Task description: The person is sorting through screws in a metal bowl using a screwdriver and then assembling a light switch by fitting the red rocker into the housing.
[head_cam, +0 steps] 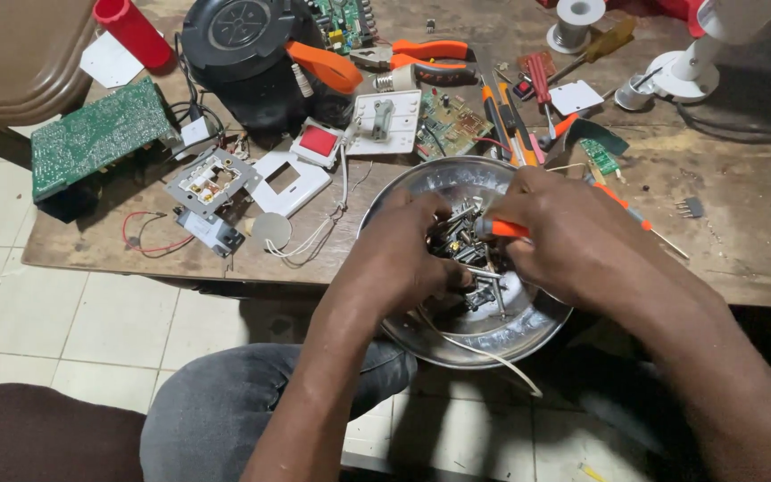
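1. Head view looks down on both hands working inside a round metal bowl [403, 192] that overhangs the near edge of a wooden table [742, 205].
2. The left hand [403, 254] is curled into the bowl's left side, fingers bent over a heap of small metal parts [461, 245]; whether it pinches a single piece cannot be told.
3. The right hand [573, 232] reaches in from the right and is closed around a small tool with an orange handle [503, 229], whose end shows between the two hands.
4. A thin white wire [484, 353] trails out of the bowl toward the person, just below the hands.
5. Beyond the left hand lie a white switch plate [289, 183], a red rocker switch [318, 143] and a grey socket frame [210, 181].
6. Farther out from that hand sits a green circuit board [91, 134], with a red cylinder [131, 31] beyond it.
7. Straight ahead of the hands stands a black round appliance [243, 54], with orange-handled pliers [421, 58] to its right.
8. Beyond the right hand lie several screwdrivers [501, 116] and a spool of solder [575, 22].
9. The person's knee in grey jeans [216, 411] shows under the left forearm.
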